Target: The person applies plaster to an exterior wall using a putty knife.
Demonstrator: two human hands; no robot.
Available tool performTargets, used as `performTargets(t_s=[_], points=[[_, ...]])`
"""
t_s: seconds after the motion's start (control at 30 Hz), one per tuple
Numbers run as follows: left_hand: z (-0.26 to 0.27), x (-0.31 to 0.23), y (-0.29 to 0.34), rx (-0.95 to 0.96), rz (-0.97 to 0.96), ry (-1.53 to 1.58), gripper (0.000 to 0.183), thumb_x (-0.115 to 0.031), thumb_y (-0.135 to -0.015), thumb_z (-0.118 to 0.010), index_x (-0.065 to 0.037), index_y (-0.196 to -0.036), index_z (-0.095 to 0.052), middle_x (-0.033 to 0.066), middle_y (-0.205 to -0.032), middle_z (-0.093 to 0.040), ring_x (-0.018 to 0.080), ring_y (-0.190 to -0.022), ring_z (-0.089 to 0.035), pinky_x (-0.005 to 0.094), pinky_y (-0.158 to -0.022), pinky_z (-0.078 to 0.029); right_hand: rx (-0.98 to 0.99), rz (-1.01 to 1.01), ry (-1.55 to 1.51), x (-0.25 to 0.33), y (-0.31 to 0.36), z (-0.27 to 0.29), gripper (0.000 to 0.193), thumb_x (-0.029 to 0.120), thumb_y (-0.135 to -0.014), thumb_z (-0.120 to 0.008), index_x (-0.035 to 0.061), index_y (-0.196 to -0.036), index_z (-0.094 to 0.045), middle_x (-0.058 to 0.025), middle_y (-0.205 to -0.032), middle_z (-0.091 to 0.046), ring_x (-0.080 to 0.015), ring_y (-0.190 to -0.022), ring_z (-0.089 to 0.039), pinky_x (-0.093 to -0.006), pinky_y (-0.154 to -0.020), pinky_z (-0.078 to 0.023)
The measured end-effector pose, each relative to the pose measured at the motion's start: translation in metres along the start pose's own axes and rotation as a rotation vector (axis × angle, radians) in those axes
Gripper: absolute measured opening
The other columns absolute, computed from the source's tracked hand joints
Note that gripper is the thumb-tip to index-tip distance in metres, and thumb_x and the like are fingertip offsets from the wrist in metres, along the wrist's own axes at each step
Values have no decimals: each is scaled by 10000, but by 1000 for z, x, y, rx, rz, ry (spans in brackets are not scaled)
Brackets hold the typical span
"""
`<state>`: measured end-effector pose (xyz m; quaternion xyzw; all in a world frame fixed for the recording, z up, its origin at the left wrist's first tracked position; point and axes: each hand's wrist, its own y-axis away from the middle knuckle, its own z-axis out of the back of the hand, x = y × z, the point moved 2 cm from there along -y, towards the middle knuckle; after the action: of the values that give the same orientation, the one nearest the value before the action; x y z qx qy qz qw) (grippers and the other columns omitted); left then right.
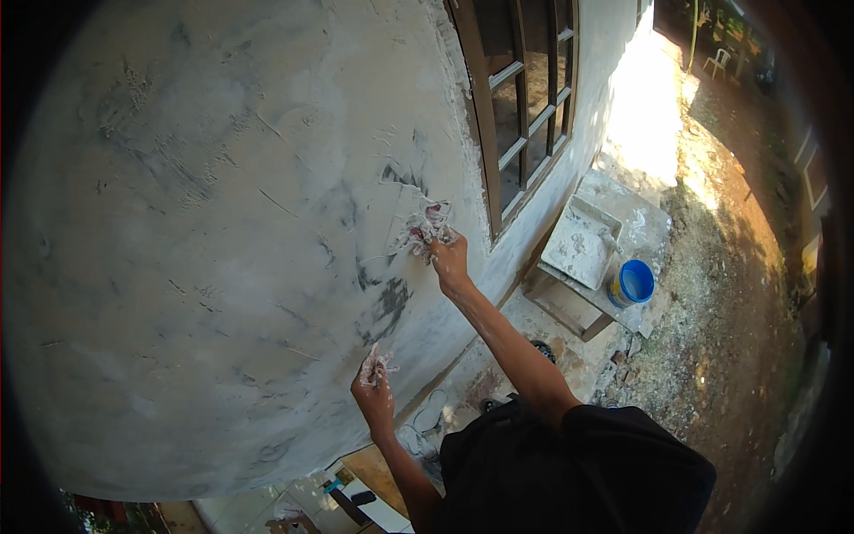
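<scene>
A wall (240, 294) coated in grey-white plaster, with dark patches and scratch marks, fills the left and middle. Reaching up to it beside the window, my right hand (447, 252) is closed, its fingers thickly smeared with wet white plaster (414, 230). Reddish spots show through the paste there; whether a tool is inside the grip is hidden. Lower and closer to me, my left hand (372, 392) has its fingers curled around a ragged lump of the same wet plaster (377, 364). A dark bare patch (389, 301) lies on the wall between the two hands.
A brown-framed window (525, 98) is set in the wall. To the right, a worktable (645, 214) bears a plaster-smeared tray (583, 240) and a blue bucket (635, 281). Rubble-strewn ground (712, 329) extends beyond. A white chair (717, 62) stands far off.
</scene>
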<state>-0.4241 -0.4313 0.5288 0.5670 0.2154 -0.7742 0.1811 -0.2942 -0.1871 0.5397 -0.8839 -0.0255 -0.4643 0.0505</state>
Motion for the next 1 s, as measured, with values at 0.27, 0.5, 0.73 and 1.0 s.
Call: performTargets(t_s=[0.27, 0.5, 0.73, 1.0], points=[[-2, -11, 0, 13, 63, -18, 349, 78, -893, -464, 100, -1237, -519, 152, -1126, -621, 224, -980, -640, 322, -756, -551, 139, 17, -273, 44, 20, -5, 189, 31, -894, -521, -31, -1055, -599, -73, -919, -648, -121, -690, -594, -251, -562, -439], [-7, -15, -6, 8, 32, -16, 343, 65, -906, -446, 102, -1242, -512, 160, -1148, -615, 215, -971, -640, 318, -776, -545, -54, 11, -198, 38, 11, -48, 149, 66, -901, -535, -28, -981, -620, -69, -853, -647, -129, -678, -591, -264, -559, -435], [-2, -18, -11, 25, -56, -87, 343, 47, -917, -440, 82, -1249, -521, 167, -1087, -641, 189, -943, -642, 308, -765, -534, -86, -153, -557, -16, 32, 7, 240, 78, -935, -532, -27, -1149, -560, -74, -996, -641, -152, -820, -618, -269, -670, -485], [-8, -28, -10, 43, 6, -52, 340, 46, -917, -447, 75, -1246, -528, 162, -1090, -642, 187, -936, -646, 292, -770, -531, -9, 187, -278, 83, -5, -67, 170, 37, -900, -541, -33, -1046, -594, -64, -932, -630, -104, -778, -573, -252, -642, -445]])
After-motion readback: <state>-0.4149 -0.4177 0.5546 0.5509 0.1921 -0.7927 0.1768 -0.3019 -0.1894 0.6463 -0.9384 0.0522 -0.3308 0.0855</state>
